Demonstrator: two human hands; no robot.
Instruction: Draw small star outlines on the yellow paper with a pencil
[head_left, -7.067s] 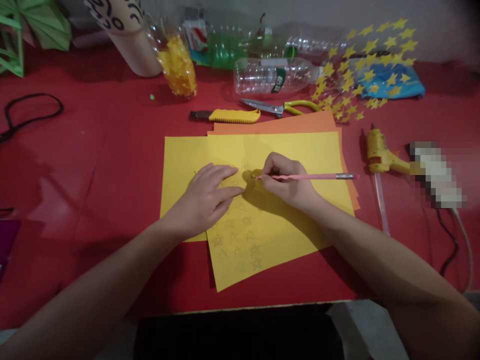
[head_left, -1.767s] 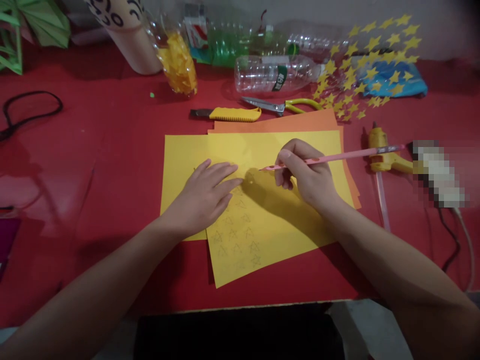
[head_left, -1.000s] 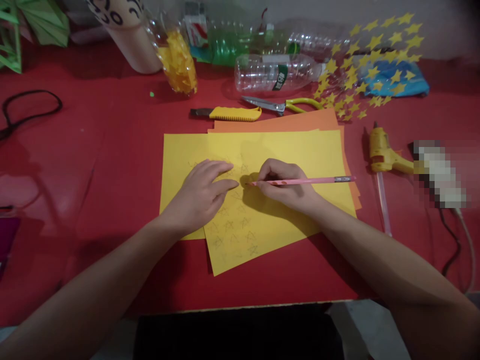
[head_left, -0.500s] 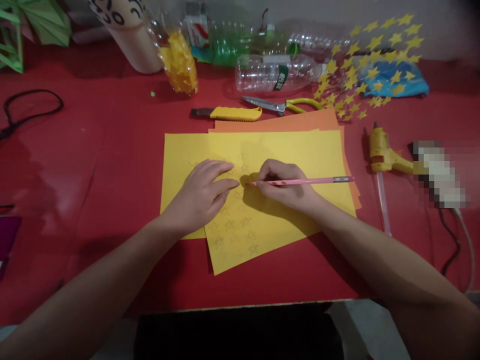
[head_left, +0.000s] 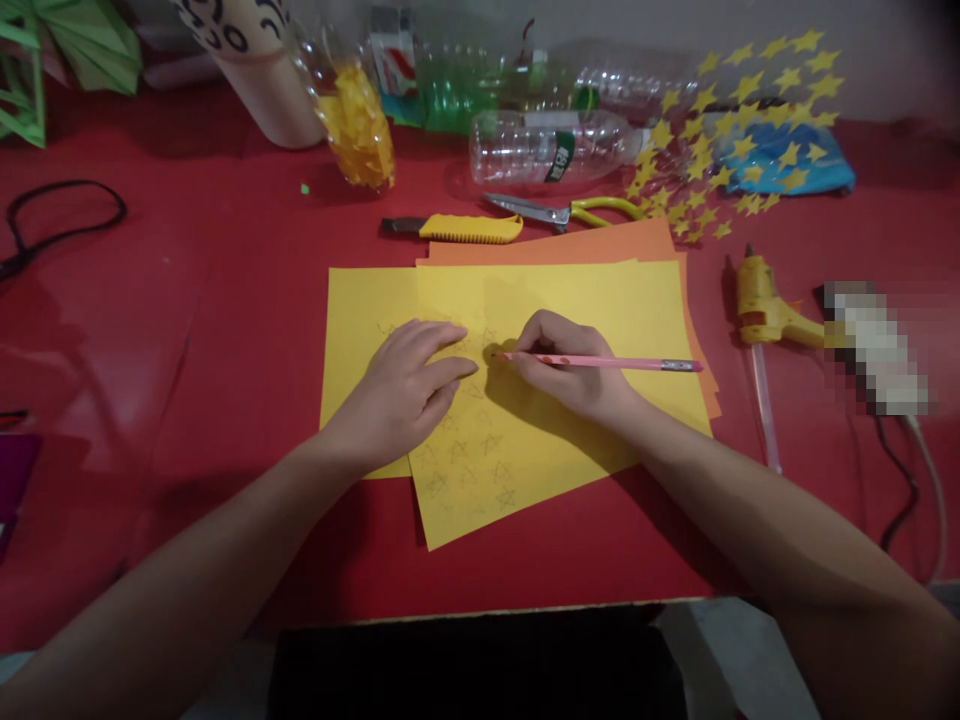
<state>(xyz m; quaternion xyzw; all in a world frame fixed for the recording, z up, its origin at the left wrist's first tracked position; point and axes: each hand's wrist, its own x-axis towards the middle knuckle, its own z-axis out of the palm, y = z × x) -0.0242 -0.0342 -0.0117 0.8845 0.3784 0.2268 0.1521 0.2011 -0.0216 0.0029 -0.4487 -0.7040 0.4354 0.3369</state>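
My right hand (head_left: 574, 365) is closed around a pink pencil (head_left: 637, 364), its tip at the surface of a yellow sheet of paper (head_left: 600, 300). Small pencilled stars (head_left: 491, 445) stand in rows on the sheet, left of the pencil tip. My left hand (head_left: 405, 390) lies on the paper with fingers stretched out, holding nothing and covering some of the stars. A second yellow sheet (head_left: 360, 300) and orange sheets (head_left: 555, 242) lie beneath the upper one.
Beyond the paper lie a yellow utility knife (head_left: 472, 229) and yellow-handled scissors (head_left: 532, 209). Plastic bottles (head_left: 555, 148), one bottle with yellow pieces (head_left: 360, 140), and yellow star cutouts (head_left: 701, 150) line the back. A yellow glue gun (head_left: 757, 300) stands to the right.
The pencil tip has shifted slightly upward on the paper, and the pencil's back end dips a little lower. My left hand stays in place.
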